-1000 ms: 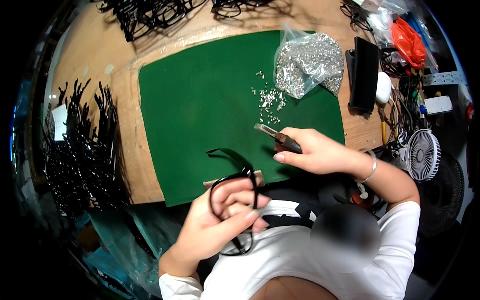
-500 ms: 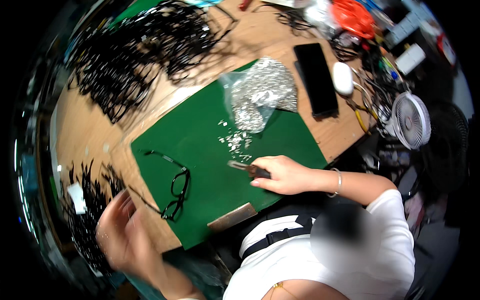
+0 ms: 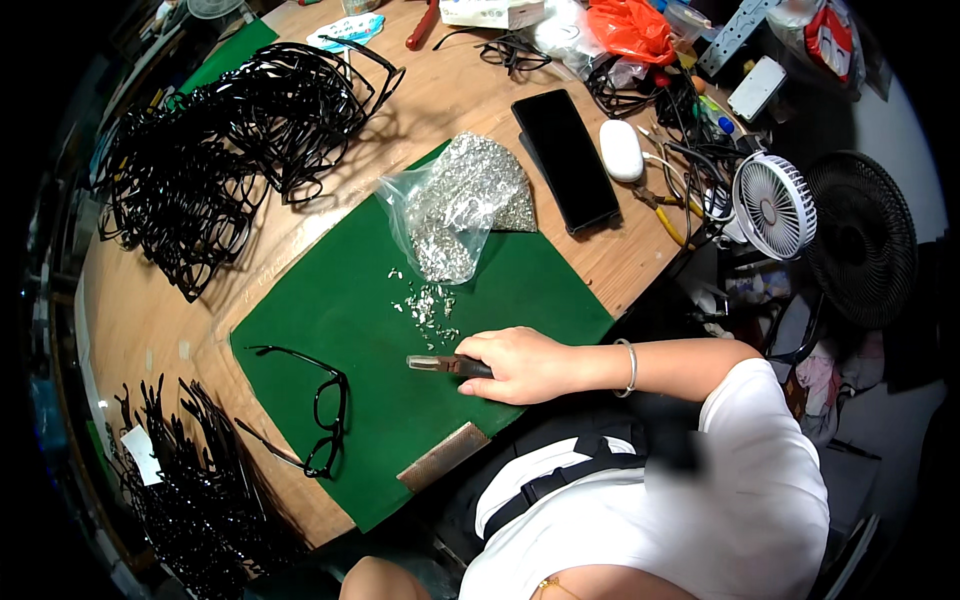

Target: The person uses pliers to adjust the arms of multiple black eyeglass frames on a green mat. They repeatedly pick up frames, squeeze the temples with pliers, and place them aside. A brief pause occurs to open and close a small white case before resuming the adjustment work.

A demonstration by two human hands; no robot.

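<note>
My right hand (image 3: 510,365) grips a dark-handled hand tool (image 3: 432,364) with a pale narrow tip, low over the green mat (image 3: 330,280). Small silver pieces (image 3: 425,310) lie scattered just beyond its tip, below a clear bag of silver pieces (image 3: 450,210). A black glasses frame (image 3: 335,410) lies with arms unfolded on the mat's left part. A brown strip (image 3: 443,455) sits at the near edge. Of my left side only skin of the arm (image 3: 385,585) shows at the bottom edge; the hand is out of sight.
Heaps of black frames lie at upper left (image 3: 230,150) and lower left (image 3: 180,470). A phone (image 3: 560,160), white case (image 3: 621,150), yellow-handled pliers (image 3: 668,218), cables, red bag (image 3: 630,25) and white fan (image 3: 772,205) line the right side. A black fan (image 3: 858,240) stands beyond.
My left hand has let go of the glasses frame, which now lies on the mat, and has moved down out of view. The head view has shifted. My right hand still holds the tool.
</note>
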